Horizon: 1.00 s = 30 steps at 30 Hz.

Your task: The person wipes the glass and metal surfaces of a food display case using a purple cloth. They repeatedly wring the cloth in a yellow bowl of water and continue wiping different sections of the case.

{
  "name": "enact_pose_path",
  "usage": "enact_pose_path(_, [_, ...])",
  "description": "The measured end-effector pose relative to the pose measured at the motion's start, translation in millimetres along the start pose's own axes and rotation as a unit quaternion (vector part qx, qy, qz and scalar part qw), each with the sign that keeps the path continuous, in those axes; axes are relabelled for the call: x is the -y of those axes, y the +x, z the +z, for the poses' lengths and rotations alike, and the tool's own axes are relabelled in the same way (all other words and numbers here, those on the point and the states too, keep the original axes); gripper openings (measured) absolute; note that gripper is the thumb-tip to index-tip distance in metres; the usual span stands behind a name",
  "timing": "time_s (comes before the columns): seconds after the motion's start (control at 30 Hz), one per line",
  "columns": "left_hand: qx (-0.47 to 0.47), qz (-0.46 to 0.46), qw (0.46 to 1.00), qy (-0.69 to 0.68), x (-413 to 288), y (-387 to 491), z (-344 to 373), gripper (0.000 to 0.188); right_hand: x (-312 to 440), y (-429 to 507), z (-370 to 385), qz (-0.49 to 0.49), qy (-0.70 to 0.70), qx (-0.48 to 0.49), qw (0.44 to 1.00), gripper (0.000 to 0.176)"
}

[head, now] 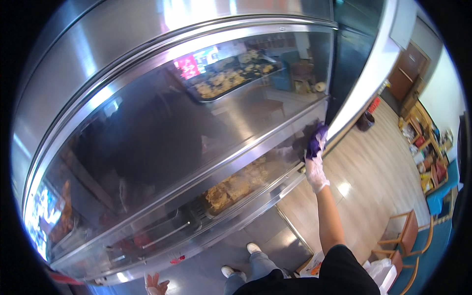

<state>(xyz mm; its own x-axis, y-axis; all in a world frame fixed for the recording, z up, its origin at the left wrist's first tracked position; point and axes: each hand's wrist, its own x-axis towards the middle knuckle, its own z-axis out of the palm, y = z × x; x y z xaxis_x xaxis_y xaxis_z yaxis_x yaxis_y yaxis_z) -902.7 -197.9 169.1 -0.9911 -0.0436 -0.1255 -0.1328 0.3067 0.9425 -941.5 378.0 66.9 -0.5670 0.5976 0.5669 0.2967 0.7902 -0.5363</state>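
Observation:
My right hand [316,173], in a clear plastic glove, grips a bunched purple cloth [317,142] at the right end of a glass-fronted stainless steel display case [236,151]. The cloth lies over the edge of the glass there, close to the metal side frame. Low at the bottom of the view, my left hand [156,284] is beside the case's lower ledge. Its fingers are spread and nothing shows in them. Behind the lower glass sits a tray of golden-brown fried food [236,186]. A metal rod [166,236] shows to its left.
Chairs [405,236] and white plastic bags [379,271] stand at the lower right. Farther off are a cluttered wooden shelf [429,147], a dark bin [365,121] and a brown door [407,73]. A small red item [177,259] is on the case's lower ledge.

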Motion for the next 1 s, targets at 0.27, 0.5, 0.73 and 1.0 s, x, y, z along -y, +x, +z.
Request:
enact_pose_path(0.27, [-0.18,-0.111,0.965,-0.157,101,-6,-68,0.054,158,-39,23,-0.218,0.049,0.041,0.974,0.071])
enact_pose_path(0.5, [-0.303,-0.183,0.919,-0.171,111,-53,-168,0.058,394,-170,64,-0.392,-0.083,0.304,0.864,0.074])
enact_pose_path(0.73, [-0.225,-0.016,0.973,-0.055,105,-116,-284,0.073,566,-290,120,-0.487,0.11,0.121,0.858,0.053])
enact_pose_path(1.0, [-0.256,-0.02,0.964,-0.066,162,-111,-365,0.065,514,-288,138,-0.095,0.19,0.018,0.977,0.08])
